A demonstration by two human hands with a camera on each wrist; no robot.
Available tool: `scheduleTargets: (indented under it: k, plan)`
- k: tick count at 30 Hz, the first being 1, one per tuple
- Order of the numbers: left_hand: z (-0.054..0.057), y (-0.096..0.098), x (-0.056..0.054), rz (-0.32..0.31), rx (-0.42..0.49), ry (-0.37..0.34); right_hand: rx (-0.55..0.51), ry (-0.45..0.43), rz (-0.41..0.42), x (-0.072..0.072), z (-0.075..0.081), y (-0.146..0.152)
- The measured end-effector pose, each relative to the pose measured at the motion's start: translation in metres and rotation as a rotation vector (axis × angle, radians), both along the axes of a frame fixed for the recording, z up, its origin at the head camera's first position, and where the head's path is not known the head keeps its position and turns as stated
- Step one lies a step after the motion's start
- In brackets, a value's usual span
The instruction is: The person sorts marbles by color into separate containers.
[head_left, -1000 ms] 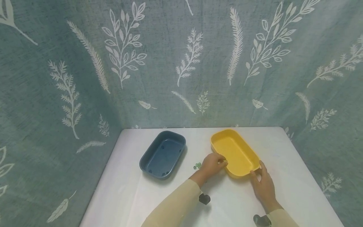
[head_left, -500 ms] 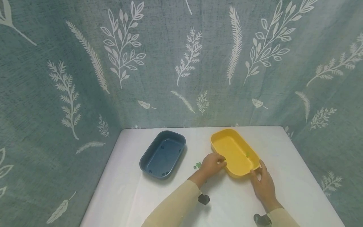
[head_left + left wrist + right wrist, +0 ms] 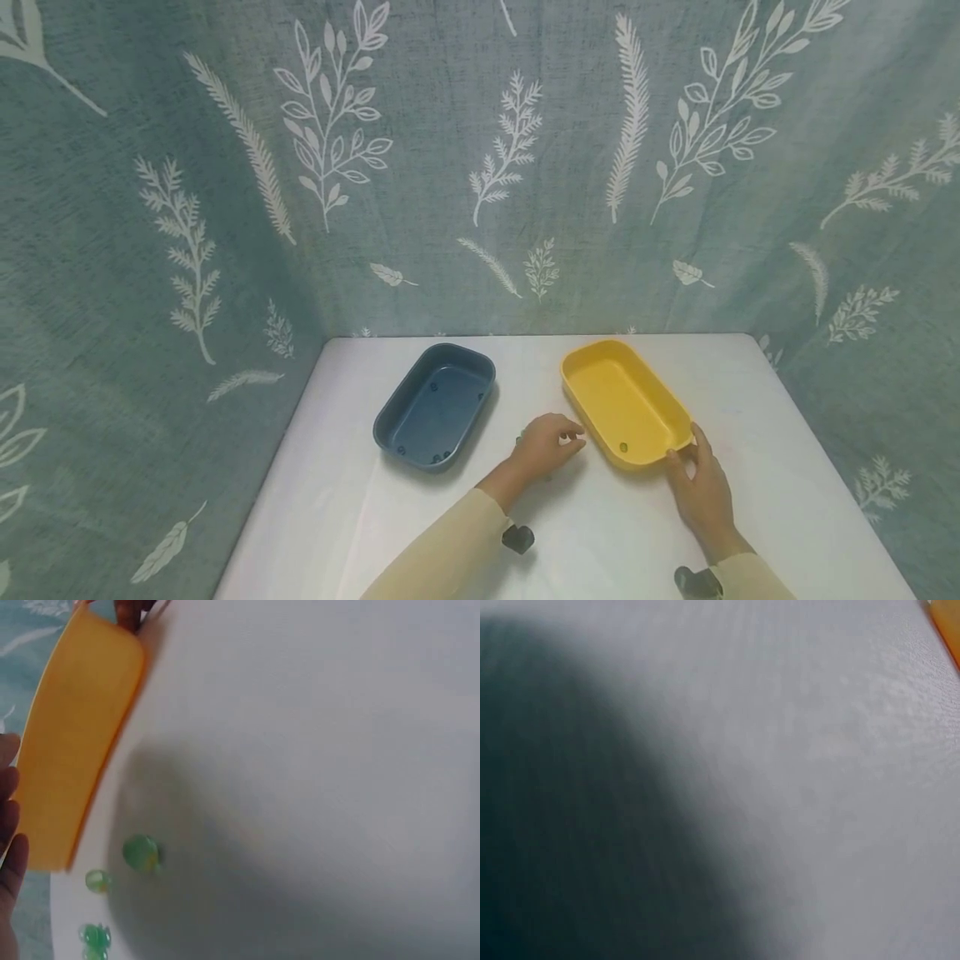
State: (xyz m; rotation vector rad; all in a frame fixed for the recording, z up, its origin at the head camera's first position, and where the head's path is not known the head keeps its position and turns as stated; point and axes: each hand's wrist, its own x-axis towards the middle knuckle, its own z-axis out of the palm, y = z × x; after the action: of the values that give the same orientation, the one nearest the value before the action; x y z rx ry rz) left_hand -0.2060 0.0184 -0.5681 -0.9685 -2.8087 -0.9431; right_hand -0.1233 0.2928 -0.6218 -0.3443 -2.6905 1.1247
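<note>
My right hand [image 3: 702,492] holds the near right corner of a yellow tray [image 3: 617,392], thumb at the front rim and fingers along the side. One small green marble [image 3: 623,447] lies at the tray's near end. Just left of the tray, my left hand [image 3: 547,447] hovers over the table with loosely bent fingers and nothing visible between them. Beneath it, mostly hidden in the head view, several green glass marbles [image 3: 141,853] lie on the table. The right wrist view shows mainly white surface, a dark blur and a sliver of the yellow tray [image 3: 949,626].
A dark blue tray [image 3: 435,408] stands on the left of the white table [image 3: 600,533], with several small marbles [image 3: 442,457] inside. A patterned green-grey curtain [image 3: 450,167] rises behind the table and along both sides.
A green marble has appeared in the yellow tray and rolled toward its near end. My left hand has drawn back leftward from the tray's rim. My right hand keeps its hold.
</note>
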Motion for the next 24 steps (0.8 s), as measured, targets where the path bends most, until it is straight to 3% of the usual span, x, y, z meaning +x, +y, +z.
scheduleTargets:
  k: [13, 24]
  plan:
    - [-0.008, -0.028, 0.021, -0.030, -0.086, 0.116, -0.008, -0.008, -0.004, 0.000, 0.001, 0.001]
    - [-0.017, -0.046, 0.037, -0.040, -0.153, 0.122, -0.001, 0.004, 0.004, 0.001, 0.001, 0.000]
